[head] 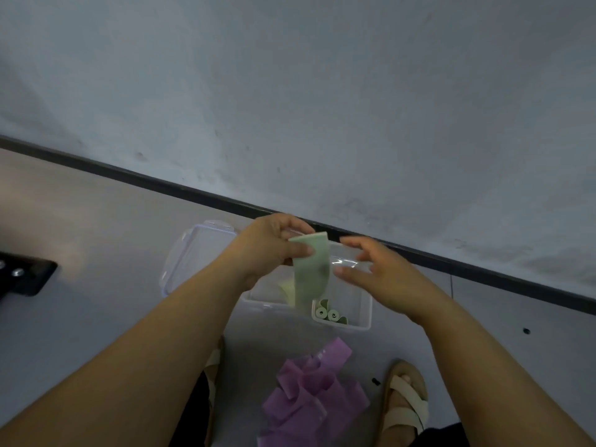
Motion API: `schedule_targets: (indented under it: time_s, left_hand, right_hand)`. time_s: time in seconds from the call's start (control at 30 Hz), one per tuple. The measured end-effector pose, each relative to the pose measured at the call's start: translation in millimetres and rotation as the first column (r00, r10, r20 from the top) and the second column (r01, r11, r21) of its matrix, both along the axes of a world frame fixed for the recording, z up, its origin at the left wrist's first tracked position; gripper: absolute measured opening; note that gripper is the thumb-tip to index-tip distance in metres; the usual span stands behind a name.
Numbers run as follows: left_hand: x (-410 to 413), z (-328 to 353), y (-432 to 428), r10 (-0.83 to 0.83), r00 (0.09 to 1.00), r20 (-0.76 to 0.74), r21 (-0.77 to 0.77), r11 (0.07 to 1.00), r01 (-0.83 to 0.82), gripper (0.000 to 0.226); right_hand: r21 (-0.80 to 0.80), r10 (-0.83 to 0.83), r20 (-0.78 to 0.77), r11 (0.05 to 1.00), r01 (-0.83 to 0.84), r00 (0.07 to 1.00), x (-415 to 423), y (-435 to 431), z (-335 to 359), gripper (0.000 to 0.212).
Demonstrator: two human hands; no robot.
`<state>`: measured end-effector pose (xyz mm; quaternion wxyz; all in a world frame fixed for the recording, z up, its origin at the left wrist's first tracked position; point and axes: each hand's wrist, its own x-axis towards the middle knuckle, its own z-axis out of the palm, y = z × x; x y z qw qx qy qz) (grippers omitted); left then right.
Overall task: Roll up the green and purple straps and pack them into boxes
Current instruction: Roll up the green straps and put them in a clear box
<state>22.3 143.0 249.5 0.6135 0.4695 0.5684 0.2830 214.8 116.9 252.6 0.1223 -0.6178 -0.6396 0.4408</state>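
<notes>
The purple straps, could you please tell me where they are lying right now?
The purple straps lie in a loose pile on the floor at the bottom centre of the head view, between the person's sandalled feet and just nearer than the clear box.

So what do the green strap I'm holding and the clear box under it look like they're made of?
The pale green strap, pinched in the left hand, looks like matte, flexible rubber or silicone: it hangs in a smooth curve without creasing. The clear lidded box looks like glossy rigid plastic: see-through walls with sharp glare.

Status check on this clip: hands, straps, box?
Left hand pinching green strap by its top, unrolled. Right hand open beside it. Rolled greens in clear box; purple straps loose on floor. Nothing blocking.
</notes>
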Motion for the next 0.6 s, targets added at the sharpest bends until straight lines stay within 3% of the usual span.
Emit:
schedule_targets:
  time_s: [0.17, 0.23, 0.4, 0.53, 0.6]
  left_hand:
    - [7, 8, -4, -0.145, 0.986, -0.082, 0.082, 0.985, 0.152, 0.012]
    - [6, 9, -3, -0.114, 0.992, -0.045, 0.105, 0.987, 0.119, 0.009]
    - [3, 10, 3, -0.009, 0.995, 0.1, 0.088, 0.996, 0.0, 0.008]
    - [4, 12, 3, 0.008, 0.999, 0.052, 0.128, 0.992, -0.014, 0.004]
    - [10, 12, 0, 0.062, 0.997, 0.054, 0.153, 0.986, -0.069, 0.007]
  right_hand:
    - [0.061, -0.107, -0.337, 0.989, 0.135, 0.935, -17, 5, 6, 0.027]
    - [0.103, -0.122, -0.375, 0.98, 0.171, 0.919, -21, 5, 6, 0.014]
    - [0.095, -0.257, -0.469, 0.936, 0.338, 0.845, -22, 9, 5, 0.013]
    - [0.018, -0.308, -0.526, 0.928, 0.373, 0.792, -21, 10, 6, 0.01]
    - [0.082, -0.356, -0.486, 0.89, 0.448, 0.798, -20, 10, 4, 0.008]
